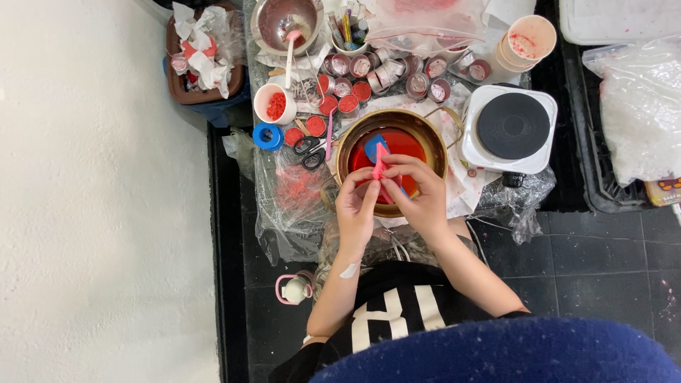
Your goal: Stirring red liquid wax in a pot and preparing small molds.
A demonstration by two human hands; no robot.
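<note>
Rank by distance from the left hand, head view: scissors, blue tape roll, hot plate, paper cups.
From the left hand, nearest first:
1. Scissors, just up and to its left on the table.
2. Blue tape roll, further left, at the table edge.
3. Hot plate, across the pot to the right.
4. Paper cups, top right, behind the hot plate.

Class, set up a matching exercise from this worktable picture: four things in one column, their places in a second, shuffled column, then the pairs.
Things:
1. hot plate
2. scissors
3. tape roll
4. paper cups

Places:
A. beyond the hot plate
B. just left of the brass pot
C. right of the pot
D. at the table's left edge

Pairs: 1-C, 2-B, 3-D, 4-A
</note>
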